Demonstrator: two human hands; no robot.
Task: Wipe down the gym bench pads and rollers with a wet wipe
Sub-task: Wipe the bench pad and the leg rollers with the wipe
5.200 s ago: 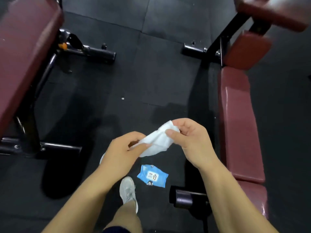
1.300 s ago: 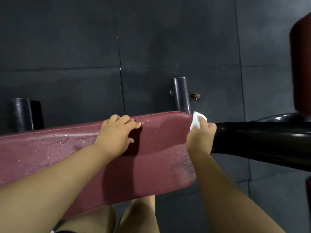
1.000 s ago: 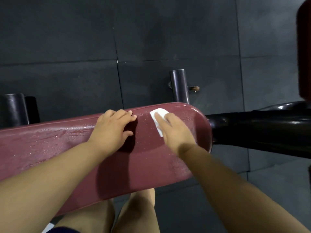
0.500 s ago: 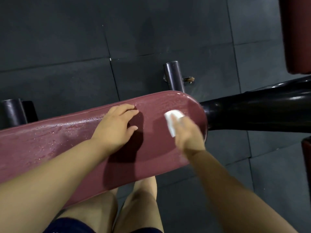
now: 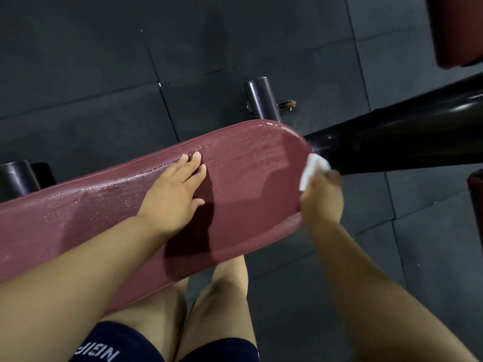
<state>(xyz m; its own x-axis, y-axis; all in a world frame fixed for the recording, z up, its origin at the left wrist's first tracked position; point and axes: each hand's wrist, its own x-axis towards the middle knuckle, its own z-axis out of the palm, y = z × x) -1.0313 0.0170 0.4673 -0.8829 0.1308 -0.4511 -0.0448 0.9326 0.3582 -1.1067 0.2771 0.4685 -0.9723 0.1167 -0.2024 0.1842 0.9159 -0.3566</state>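
Maroon bench pad surface [image 5: 248,178] wet with droplets | our left hand [image 5: 175,197] lies flat on it, fingers straight | our right hand [image 5: 322,202], blurred, grips the white wet wipe [image 5: 313,167] against the pad's rounded end, just beside the black frame tube [image 5: 392,145]

Bench pad [image 5: 248,178]: maroon, finely grained, speckled toward its far edge with pale, glistening droplets. Wet wipe [image 5: 312,169]: plain white. Frame tube [image 5: 405,142]: glossy black with pale streaks of reflected light. Floor [image 5: 104,61]: matte dark grey, divided by thin darker seams into large rectangular tiles, with a few tiny white flecks. Metal post [image 5: 261,100]: dark purplish black. Second pad [image 5: 454,30], top right: the same maroon. Shorts [image 5: 117,346]: navy, with white block lettering.
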